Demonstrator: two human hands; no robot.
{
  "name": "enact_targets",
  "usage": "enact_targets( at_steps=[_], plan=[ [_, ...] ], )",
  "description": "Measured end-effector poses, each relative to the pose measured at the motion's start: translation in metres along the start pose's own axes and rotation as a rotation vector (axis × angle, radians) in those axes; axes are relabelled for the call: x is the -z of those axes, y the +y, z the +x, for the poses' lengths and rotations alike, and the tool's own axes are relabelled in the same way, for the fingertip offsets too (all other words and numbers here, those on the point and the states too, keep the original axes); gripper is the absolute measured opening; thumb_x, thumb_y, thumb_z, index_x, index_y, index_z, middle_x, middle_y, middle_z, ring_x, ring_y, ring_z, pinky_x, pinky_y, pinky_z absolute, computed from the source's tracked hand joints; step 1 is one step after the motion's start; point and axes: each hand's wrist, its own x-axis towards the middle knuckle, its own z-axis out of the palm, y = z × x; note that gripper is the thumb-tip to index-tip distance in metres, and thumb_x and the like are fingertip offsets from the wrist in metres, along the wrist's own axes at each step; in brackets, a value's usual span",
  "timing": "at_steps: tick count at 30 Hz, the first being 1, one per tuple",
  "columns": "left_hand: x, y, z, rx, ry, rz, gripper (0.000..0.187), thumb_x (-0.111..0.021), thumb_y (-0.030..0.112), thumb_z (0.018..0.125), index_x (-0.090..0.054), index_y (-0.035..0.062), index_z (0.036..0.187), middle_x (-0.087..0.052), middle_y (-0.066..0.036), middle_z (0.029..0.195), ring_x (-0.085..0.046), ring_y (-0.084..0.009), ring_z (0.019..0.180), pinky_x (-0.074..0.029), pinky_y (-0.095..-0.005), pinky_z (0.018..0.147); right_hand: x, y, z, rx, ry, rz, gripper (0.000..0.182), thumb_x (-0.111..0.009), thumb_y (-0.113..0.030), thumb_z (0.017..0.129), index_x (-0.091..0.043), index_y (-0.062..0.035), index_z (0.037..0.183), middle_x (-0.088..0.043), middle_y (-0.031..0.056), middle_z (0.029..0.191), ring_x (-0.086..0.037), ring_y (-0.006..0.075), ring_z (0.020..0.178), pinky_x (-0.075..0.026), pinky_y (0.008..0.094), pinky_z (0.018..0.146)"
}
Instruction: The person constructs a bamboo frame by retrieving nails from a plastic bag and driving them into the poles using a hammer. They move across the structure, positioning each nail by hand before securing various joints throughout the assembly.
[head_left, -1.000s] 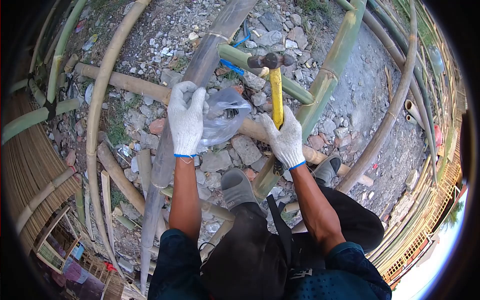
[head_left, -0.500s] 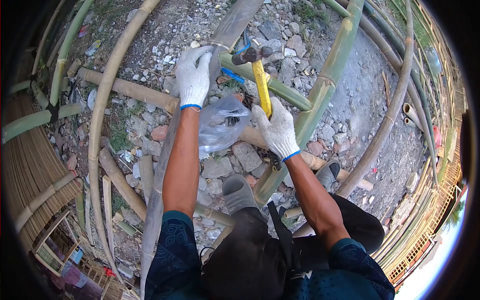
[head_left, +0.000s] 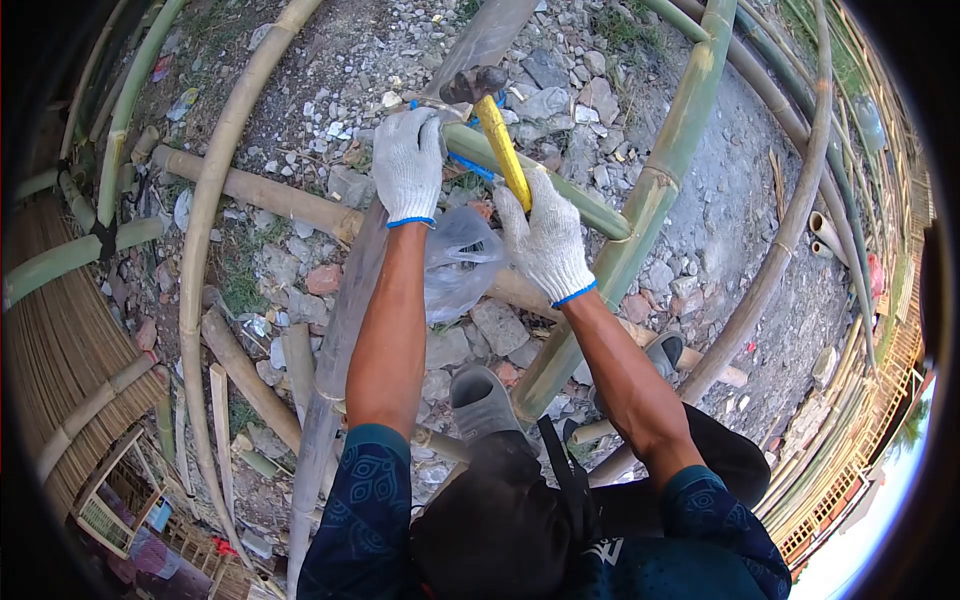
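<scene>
Near where green crosspiece (head_left: 590, 204) reaches grey pole (head_left: 488, 40), your hammer (head_left: 503, 150) tilts, head (head_left: 474, 84) farthest from you; right hand (head_left: 545, 235) wraps lower handle, likely for control. Left hand (head_left: 408, 165) bent-fingered by crosspiece's end, perhaps steadying it; cannot tell whether it pinches anything. Plastic bag (head_left: 460, 268) between hands, nearer you, presumably for easy reach. Below, stony ground (head_left: 500, 325), rough, uneven. Around, outdoors in daylight: thick green pole (head_left: 650, 190) rightward, slatted mat (head_left: 70, 370) far left, bamboo stacks (head_left: 870, 390) far right
</scene>
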Motion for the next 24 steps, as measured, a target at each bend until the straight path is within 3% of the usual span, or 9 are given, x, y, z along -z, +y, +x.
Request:
enact_targets(
  at_steps=[11,18,21,24],
  plan=[
    [-0.001,0.001,-0.004,0.011,0.003,0.021,0.015,-0.07,0.02,0.096,-0.075,0.0069,0.102,-0.071,-0.013,0.103,-0.064,-0.0353,0.101,-0.05,-0.046,0.09,-0.018,0.025,0.011,0.1,-0.078,-0.142,0.025,-0.068,-0.023,0.101,-0.062,-0.0018,0.112,-0.068,0.0253,0.086,-0.07,0.046,0.081,-0.055,0.051,0.068],
    [-0.004,-0.002,-0.004,0.024,0.041,-0.044,0.016,-0.07,0.021,0.096,-0.075,0.0062,0.1,-0.071,-0.012,0.103,-0.065,-0.0353,0.103,-0.051,-0.0462,0.092,-0.004,-0.011,0.007,0.129,0.039,-0.017,0.023,-0.067,-0.021,0.101,-0.061,-0.0011,0.111,-0.068,0.0266,0.086,-0.071,0.0452,0.079,-0.055,0.0516,0.066],
    [0.003,0.004,0.001,0.085,-0.046,0.011,0.016,-0.071,0.022,0.096,-0.076,0.0076,0.102,-0.072,-0.012,0.106,-0.065,-0.0348,0.105,-0.051,-0.0454,0.093,-0.013,0.003,0.021,-0.004,-0.186,-0.264,0.025,-0.069,-0.019,0.1,-0.061,-0.0012,0.116,-0.068,0.0264,0.087,-0.071,0.0457,0.079,-0.055,0.0524,0.065],
    [0.001,0.001,0.0,0.05,0.017,-0.053,0.016,-0.071,0.022,0.095,-0.076,0.0079,0.102,-0.072,-0.012,0.107,-0.065,-0.0347,0.106,-0.051,-0.045,0.093,-0.005,-0.006,0.028,0.083,-0.066,-0.151,0.026,-0.065,-0.023,0.103,-0.06,-0.0006,0.116,-0.067,0.0284,0.079,-0.07,0.0476,0.075,-0.053,0.0544,0.064]
  ],
)
